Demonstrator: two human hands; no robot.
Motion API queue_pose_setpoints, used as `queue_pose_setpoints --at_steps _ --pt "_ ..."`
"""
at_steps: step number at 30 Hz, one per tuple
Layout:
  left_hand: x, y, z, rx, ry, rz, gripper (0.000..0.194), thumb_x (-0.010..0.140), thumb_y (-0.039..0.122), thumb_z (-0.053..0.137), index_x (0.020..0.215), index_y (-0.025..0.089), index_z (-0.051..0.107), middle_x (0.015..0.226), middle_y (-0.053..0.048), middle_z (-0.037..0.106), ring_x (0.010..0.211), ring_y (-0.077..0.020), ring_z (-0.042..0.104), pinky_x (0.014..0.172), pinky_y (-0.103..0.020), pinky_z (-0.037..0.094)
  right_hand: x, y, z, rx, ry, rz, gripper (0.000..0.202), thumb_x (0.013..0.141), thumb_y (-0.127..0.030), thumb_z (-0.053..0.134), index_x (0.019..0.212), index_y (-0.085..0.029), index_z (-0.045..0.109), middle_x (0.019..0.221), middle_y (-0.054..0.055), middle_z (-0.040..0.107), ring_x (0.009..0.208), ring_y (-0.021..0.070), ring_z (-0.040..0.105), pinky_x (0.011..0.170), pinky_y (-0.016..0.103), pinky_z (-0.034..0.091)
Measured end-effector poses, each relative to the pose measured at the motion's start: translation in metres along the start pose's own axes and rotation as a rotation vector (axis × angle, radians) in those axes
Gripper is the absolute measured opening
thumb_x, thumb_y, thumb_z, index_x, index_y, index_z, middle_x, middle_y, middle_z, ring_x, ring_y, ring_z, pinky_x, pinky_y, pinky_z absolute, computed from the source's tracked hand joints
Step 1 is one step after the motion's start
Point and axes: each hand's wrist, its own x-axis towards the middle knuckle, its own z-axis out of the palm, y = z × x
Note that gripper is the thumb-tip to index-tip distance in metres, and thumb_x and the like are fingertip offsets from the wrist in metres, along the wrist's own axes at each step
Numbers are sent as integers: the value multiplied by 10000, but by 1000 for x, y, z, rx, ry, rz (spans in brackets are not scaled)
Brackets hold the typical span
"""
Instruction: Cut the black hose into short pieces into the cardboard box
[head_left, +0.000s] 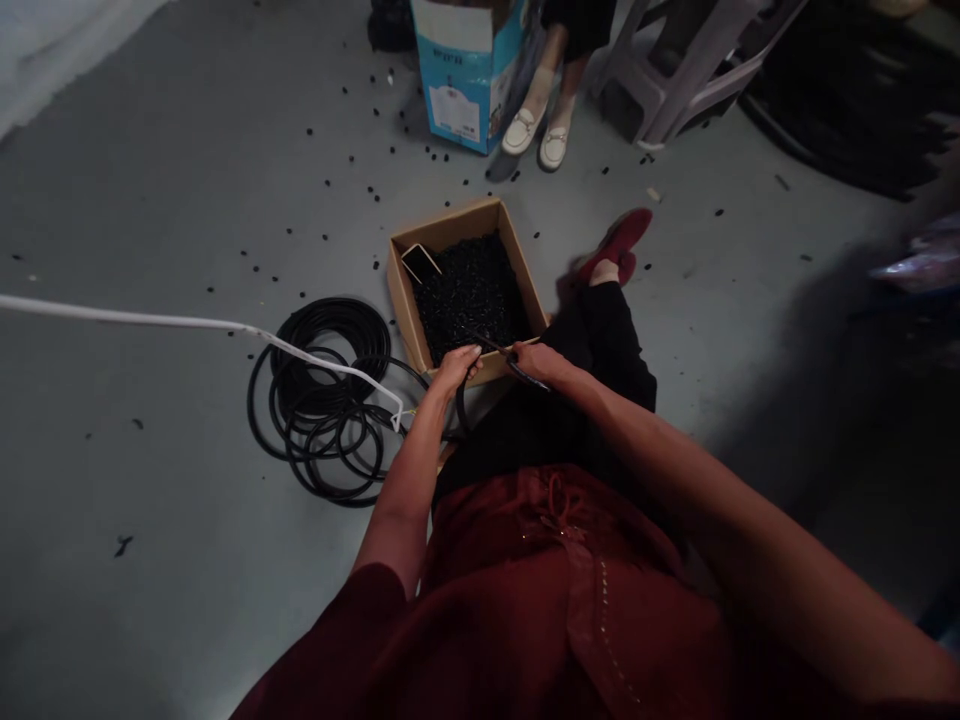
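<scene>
My left hand is closed around the end of a black rubber hose, which loops back toward a coil on the floor to the left. In my right hand is a pair of scissors, its blades pointing left toward the hose end. Whether the blades touch the hose is too small to tell. Both hands are over the near edge of an open cardboard box. Many small black pieces fill its bottom, and a small open box lies among them.
A blue and white carton stands beyond, beside another person's white shoes. A grey plastic stool is at the upper right. A white cable crosses above the coil from the left. Small black bits are scattered on the floor.
</scene>
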Motion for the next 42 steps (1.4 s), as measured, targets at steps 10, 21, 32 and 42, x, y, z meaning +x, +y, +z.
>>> queue_pose_setpoints --at_steps 10,21,32,42 --pt "12 -7 -1 -101 53 -125 293 825 404 711 774 135 607 581 19 570 427 -48 410 437 -189 288 18 -3 7 -8 16 52 476 923 -410 483 1274 -126 635 1238 242 670 1152 337 651 941 399 495" --pt "1 -3 -7 -305 204 -125 230 890 315 662 987 115 606 634 32 574 474 -43 465 479 -174 345 12 6 11 3 7 37 440 890 -395 544 1243 -155 652 1263 219 663 1181 351 632 960 436 491" --pt "-26 6 14 -436 294 -94 312 854 367 710 1057 164 586 675 60 538 511 -36 459 514 -170 358 8 9 -19 293 -17 -75 315 992 -396 396 1057 -144 574 919 127 729 746 195 693 662 261 532" --pt "-44 -14 43 -338 328 -107 399 915 301 632 1268 145 528 787 9 635 661 -76 581 680 -205 440 -14 23 -12 786 181 -29 184 905 -301 568 1031 -179 514 791 15 630 525 98 522 511 212 465"
